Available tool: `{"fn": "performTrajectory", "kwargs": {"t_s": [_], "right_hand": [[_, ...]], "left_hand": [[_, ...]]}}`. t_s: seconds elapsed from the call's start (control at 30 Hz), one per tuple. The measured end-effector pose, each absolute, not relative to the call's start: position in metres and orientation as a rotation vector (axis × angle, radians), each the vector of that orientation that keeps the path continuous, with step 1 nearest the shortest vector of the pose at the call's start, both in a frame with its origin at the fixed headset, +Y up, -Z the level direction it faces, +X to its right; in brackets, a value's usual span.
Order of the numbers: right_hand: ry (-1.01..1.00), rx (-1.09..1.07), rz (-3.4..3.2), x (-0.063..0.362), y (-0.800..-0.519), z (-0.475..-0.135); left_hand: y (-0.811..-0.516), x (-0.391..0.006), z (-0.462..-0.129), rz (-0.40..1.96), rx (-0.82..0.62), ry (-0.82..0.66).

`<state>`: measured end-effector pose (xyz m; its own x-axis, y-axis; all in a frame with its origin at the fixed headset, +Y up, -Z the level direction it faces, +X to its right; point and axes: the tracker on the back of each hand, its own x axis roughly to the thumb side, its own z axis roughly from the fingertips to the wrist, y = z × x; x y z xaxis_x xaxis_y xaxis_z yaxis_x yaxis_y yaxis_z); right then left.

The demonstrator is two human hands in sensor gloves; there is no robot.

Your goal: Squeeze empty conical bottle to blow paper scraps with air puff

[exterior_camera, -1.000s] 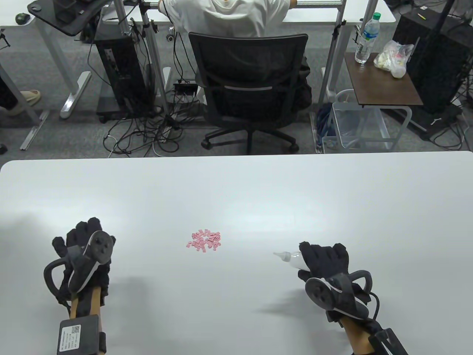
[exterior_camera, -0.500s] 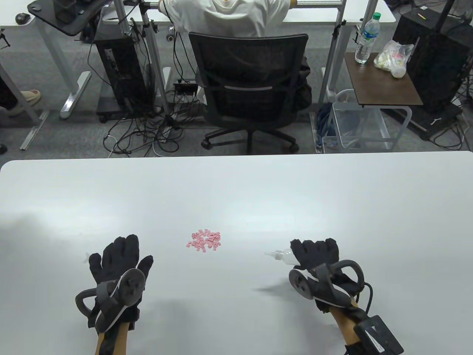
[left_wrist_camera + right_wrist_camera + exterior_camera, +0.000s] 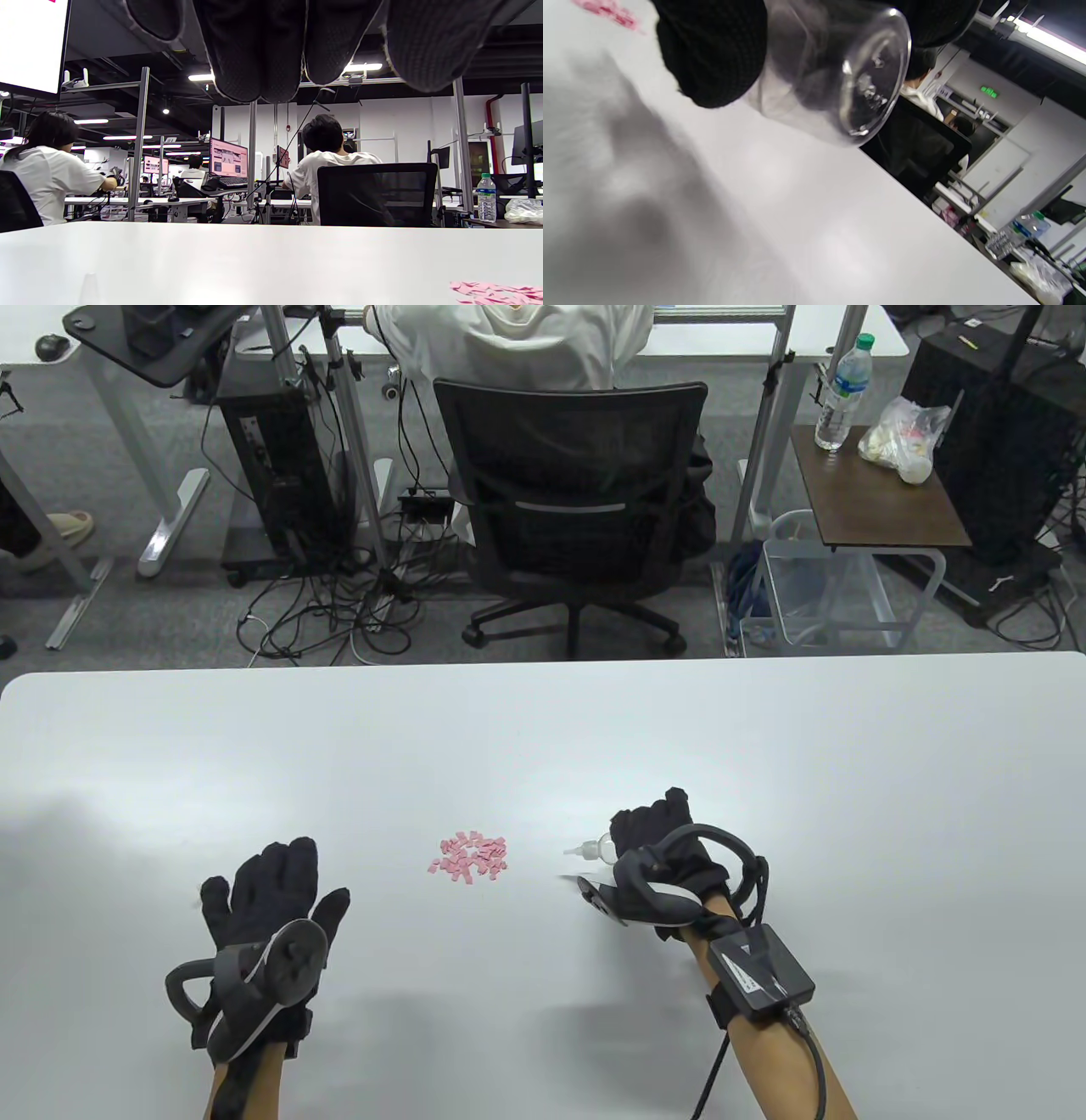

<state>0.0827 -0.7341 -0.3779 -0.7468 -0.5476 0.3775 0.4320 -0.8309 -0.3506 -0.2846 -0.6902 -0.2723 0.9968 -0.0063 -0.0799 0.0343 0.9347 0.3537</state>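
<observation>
bottle (image 3: 594, 848) tip just beside scraps (image 3: 469, 860)

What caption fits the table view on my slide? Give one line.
Right hand holds the clear conical bottle, nozzle aimed at pink paper scraps; left hand rests flat on the white table.

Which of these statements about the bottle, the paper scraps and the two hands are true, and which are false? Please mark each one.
1. The right hand grips the clear bottle. True.
2. The bottle's nozzle points away from the pink paper scraps. False: it points left, toward them.
3. The left hand holds a second bottle. False: it holds nothing, fingers stretched out over the table.
4. The scraps lie in one cluster between the two hands. True.
5. The nozzle touches the scraps. False: bare table separates them.
</observation>
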Motion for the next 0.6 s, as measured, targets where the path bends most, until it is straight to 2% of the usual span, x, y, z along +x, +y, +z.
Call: {"fn": "performTrajectory", "kwargs": {"t_s": [0.17, 0.33, 0.47, 0.6], "right_hand": [[0.22, -0.657, -2.424, 0.084, -0.737, -0.382], [0.349, -0.755, -2.437, 0.081, -0.741, -0.379], [0.294, -0.718, -2.404, 0.076, -0.742, -0.38], [0.324, -0.756, -2.397, 0.071, -0.744, -0.377]], "left_hand": [[-0.693, -0.29, -0.274, -0.002, 0.378, 0.087], [-0.696, -0.294, -0.276, -0.011, 0.357, 0.104], [-0.696, -0.295, -0.276, -0.006, 0.358, 0.107], [-0.696, -0.295, -0.276, -0.007, 0.357, 0.107]]}}
